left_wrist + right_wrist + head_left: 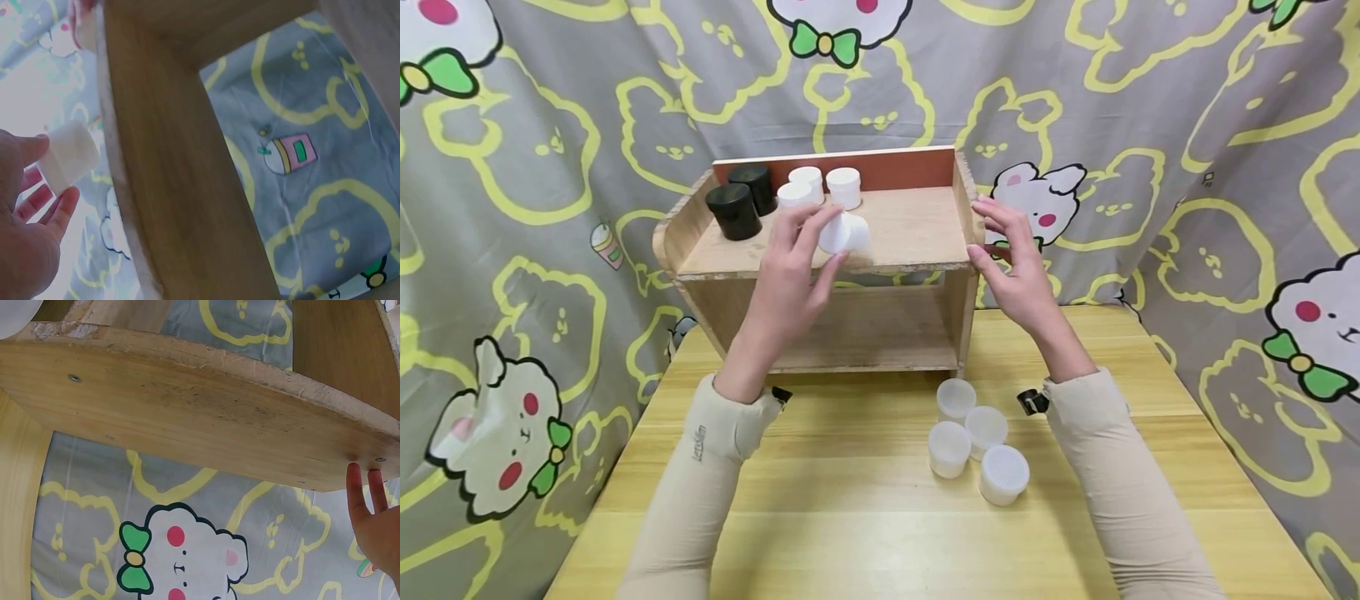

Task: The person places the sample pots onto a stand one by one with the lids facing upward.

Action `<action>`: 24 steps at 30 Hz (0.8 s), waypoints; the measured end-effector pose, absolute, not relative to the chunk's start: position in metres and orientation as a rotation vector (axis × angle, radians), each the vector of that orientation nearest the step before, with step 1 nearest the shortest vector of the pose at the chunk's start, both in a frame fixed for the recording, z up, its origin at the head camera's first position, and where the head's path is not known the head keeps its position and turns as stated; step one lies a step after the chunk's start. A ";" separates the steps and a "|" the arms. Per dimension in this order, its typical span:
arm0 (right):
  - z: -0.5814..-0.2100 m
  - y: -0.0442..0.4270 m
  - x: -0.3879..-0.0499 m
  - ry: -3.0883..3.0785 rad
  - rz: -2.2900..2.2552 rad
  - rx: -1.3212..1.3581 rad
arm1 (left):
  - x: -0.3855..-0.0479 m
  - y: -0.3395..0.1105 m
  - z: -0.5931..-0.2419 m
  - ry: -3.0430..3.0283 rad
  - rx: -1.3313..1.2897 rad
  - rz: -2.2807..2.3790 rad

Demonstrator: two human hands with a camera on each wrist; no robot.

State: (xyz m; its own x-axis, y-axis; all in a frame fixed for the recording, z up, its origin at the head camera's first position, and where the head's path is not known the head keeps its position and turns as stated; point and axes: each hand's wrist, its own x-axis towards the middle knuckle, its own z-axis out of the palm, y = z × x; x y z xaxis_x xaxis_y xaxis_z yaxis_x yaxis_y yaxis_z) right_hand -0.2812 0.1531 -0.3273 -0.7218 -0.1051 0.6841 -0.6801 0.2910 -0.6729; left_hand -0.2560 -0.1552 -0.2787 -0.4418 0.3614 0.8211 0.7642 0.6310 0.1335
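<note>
In the head view my left hand (793, 271) pinches a small white jar (844, 233) between thumb and fingers, tilted over the front of the wooden shelf's top (910, 225). The left wrist view shows the same white jar (69, 156) held at the fingertips of my left hand (31, 219). Behind it on the top board stand white jars (844, 188) and, further left, two black jars (733, 211). My right hand (1017, 262) touches the shelf's right side panel with extended fingers; in the right wrist view its fingertips rest on the panel's outer face (219, 419).
Several translucent lidded cups (1004, 473) stand grouped on the wooden table (835, 500), in front of the shelf's right end. The lower shelf board (880, 329) lies under the top. A patterned curtain (647, 208) hangs behind and at both sides.
</note>
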 end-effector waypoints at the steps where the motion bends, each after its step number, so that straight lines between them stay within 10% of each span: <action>1: -0.327 0.153 -0.281 -2.042 1.446 0.699 | -0.259 -0.156 -0.277 -2.056 -0.863 -0.647; 24: -0.327 0.153 -0.281 -2.029 1.448 0.715 | -0.325 -0.169 -0.252 -2.235 -0.674 -0.647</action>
